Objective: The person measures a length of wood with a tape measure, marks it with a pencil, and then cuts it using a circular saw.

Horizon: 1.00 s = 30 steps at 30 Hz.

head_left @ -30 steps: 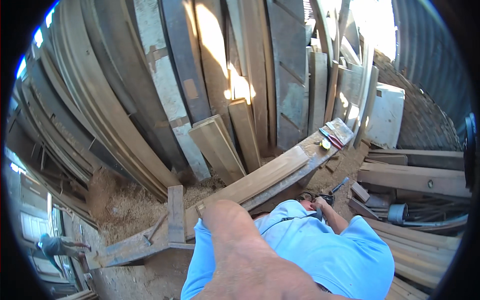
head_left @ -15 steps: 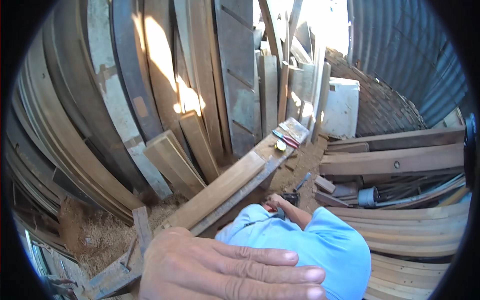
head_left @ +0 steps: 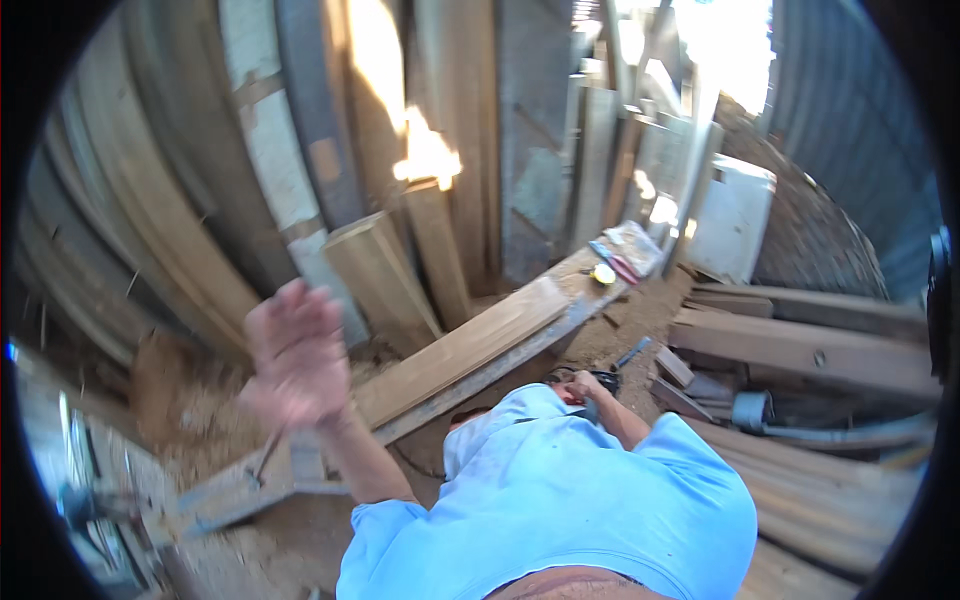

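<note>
L hand (head_left: pixel 298 360) raised L of plank (head_left: pixel 470 345), blurred, grip apart, fingers up. R hand (head_left: pixel 580 386) low, nr dark tool (head_left: pixel 606 381); fingers partly hidden, can't tell if grip's clamped on it. Plank lies flat along desk (head_left: pixel 500 366). 1 pr red/blue pliers (head_left: pixel 626 268) & 1 sm. yellow item (head_left: pixel 603 274) past plank's far R end, on desk.

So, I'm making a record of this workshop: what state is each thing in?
Left hand: open, raised, seemingly empty.
Right hand: curled at the dark tool, grip unclear.
Dark tool: partly hidden, running or off unclear.
Plank: lying flat on the bench.
Red-handled pliers: on the bench, open or shut unclear.
Tape measure: on the bench, blade unclear.
White panel: standing, slightly tilted.
</note>
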Tool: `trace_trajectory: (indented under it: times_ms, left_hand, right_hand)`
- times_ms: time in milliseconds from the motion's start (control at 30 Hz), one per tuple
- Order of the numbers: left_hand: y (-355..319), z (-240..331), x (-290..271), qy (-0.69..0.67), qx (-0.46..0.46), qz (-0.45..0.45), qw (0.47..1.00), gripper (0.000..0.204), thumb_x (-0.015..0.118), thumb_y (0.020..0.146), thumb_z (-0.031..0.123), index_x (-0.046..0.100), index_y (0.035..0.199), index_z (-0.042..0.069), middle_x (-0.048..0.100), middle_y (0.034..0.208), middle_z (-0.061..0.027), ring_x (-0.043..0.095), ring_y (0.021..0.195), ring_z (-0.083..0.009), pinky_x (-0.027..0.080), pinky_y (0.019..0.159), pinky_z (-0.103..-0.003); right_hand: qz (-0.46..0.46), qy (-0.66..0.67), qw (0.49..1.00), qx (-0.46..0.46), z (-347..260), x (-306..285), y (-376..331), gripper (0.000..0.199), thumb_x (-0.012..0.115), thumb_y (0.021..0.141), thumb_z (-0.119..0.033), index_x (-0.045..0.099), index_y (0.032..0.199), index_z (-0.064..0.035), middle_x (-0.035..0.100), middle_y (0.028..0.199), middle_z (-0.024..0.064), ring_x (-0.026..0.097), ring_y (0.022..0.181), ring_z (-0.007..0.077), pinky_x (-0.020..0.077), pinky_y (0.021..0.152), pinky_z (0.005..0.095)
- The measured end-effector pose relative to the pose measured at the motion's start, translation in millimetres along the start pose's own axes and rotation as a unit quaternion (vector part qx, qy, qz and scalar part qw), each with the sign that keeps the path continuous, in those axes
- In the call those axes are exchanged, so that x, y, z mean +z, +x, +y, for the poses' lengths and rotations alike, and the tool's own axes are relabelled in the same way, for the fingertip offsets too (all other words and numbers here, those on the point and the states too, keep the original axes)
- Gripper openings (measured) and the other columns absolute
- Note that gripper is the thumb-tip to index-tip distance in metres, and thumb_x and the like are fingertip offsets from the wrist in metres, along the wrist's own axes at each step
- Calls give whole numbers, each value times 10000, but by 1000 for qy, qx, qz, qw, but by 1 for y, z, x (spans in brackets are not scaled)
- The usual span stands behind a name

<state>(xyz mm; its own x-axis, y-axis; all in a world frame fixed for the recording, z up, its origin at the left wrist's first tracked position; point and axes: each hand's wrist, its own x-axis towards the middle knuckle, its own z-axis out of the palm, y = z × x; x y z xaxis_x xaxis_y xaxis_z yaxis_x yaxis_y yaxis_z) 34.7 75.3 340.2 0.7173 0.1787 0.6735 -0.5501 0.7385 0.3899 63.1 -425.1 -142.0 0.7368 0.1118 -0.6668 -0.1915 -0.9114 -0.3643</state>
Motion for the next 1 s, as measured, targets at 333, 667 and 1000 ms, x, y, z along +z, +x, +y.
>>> trace_trajectory:
  times_ms: [333,667,1000]
  left_hand:
    - [-248,28,-215,741,-301,494,341,844,772,903,505,449,1514,20,514,1506,-229,513,1382,-365,385,1156,-498]
    - [-479,123,-247,533,-433,717,114,898,808,881,447,397,1551,13,415,1527,-246,568,1295,-384,486,1043,-583]
    - [-413,63,-233,243,51,745,619,190,689,982,72,532,1079,116,607,778,-35,540,523,-147,496,465,-307]
  right_hand:
    - [-115,-26,991,-60,132,-14,80,332,415,1092,-332,646,1268,-169,642,1241,54,540,1161,276,362,1062,494]
    - [-74,97,980,-154,-91,-50,3,154,618,916,-132,709,869,-17,616,666,54,583,562,160,467,498,336]
    - [-29,-88,969,-228,-108,-67,-7,329,647,887,-302,785,1025,-36,731,1093,230,697,1054,392,558,951,467]
